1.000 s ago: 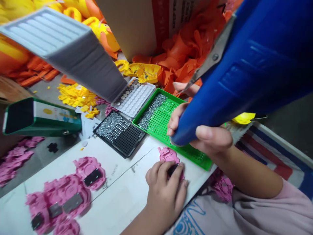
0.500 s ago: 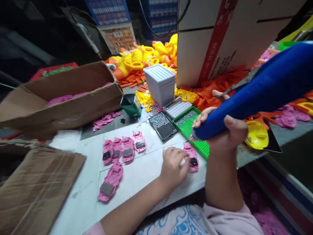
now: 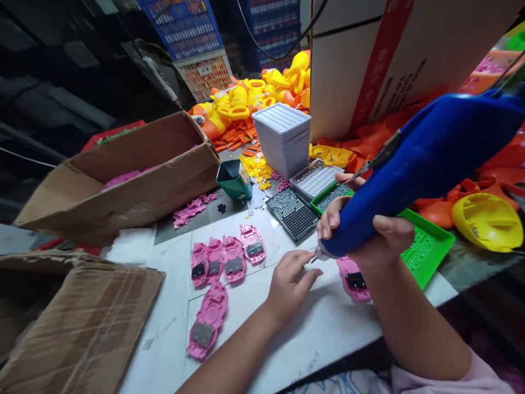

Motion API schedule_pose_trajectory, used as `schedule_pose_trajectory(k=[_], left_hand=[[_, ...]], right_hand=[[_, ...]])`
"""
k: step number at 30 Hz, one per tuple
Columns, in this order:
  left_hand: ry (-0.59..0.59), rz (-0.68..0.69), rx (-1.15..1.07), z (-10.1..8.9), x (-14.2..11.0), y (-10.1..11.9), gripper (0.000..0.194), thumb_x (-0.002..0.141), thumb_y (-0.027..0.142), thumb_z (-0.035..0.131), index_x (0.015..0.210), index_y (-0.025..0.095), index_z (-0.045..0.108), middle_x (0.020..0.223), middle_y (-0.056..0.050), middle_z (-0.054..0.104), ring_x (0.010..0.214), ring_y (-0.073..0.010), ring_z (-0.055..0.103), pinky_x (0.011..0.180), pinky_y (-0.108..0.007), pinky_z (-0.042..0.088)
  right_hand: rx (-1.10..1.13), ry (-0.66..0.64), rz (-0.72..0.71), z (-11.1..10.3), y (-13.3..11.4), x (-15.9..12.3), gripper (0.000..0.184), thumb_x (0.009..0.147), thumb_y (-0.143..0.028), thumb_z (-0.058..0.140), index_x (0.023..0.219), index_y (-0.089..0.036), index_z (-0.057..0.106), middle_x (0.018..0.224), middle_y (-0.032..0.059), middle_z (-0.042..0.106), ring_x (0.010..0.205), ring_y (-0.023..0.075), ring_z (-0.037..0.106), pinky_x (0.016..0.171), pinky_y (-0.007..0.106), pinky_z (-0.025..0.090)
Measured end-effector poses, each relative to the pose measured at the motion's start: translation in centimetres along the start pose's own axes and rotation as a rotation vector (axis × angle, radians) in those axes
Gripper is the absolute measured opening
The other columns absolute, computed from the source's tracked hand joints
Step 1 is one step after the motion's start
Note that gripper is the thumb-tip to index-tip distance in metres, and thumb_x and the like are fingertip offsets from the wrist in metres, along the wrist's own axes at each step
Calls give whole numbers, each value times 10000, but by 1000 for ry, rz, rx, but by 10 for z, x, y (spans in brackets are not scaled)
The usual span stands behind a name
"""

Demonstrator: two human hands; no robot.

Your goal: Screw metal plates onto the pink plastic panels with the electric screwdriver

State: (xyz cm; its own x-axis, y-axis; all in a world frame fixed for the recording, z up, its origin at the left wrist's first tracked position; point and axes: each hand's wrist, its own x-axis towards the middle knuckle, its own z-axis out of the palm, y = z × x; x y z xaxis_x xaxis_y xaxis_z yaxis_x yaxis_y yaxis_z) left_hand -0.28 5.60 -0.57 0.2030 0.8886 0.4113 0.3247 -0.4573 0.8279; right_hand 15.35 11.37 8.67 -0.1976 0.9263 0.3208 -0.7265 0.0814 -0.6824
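My right hand (image 3: 365, 235) is closed around a blue electric screwdriver (image 3: 406, 169), whose thin bit points down and left. Just beside the bit is my left hand (image 3: 291, 282), thumb and forefinger apart, with nothing visible between them. A pink plastic casing (image 3: 353, 280) with a black cover lies partly hidden behind my right wrist. To the left, several similar casings rest on the white board, among them one with a grey cover (image 3: 208, 320) and one with a dark cover (image 3: 252, 244).
A black screw tray (image 3: 293, 216) and a green perforated tray (image 3: 429, 246) lie behind the hands. Beyond them are stacked white trays (image 3: 283, 137) and a dark green cup (image 3: 234, 180). Cardboard boxes (image 3: 82, 317) stand at left, a yellow shell (image 3: 488, 221) at right.
The view has shifted, so the table items sit differently. My left hand has left the right-hand pink casing and its fingers have parted near the screwdriver bit. My right hand still grips the screwdriver.
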Motion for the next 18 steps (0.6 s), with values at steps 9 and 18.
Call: schedule_pose_trajectory(k=[9,18], left_hand=[[59,-235,-135,2,-3,4,93,796,117,674,794,164,755,754,-38,724,689,-126,651,659,-199,484],[173,-415,-354,1,-3,2,40,724,176,754,744,203,775,722,-26,688,690,-122,622,660,-206,470]], right_hand=[[-3,-90,-5,2,4,-2,412,656,-430,703,1020,-251,635,656,33,634,558,206,578,515,351,472],[-76,-70,-27,-4,1,-6,576,665,-479,668,1191,-258,595,671,40,605,572,215,545,533,390,474]])
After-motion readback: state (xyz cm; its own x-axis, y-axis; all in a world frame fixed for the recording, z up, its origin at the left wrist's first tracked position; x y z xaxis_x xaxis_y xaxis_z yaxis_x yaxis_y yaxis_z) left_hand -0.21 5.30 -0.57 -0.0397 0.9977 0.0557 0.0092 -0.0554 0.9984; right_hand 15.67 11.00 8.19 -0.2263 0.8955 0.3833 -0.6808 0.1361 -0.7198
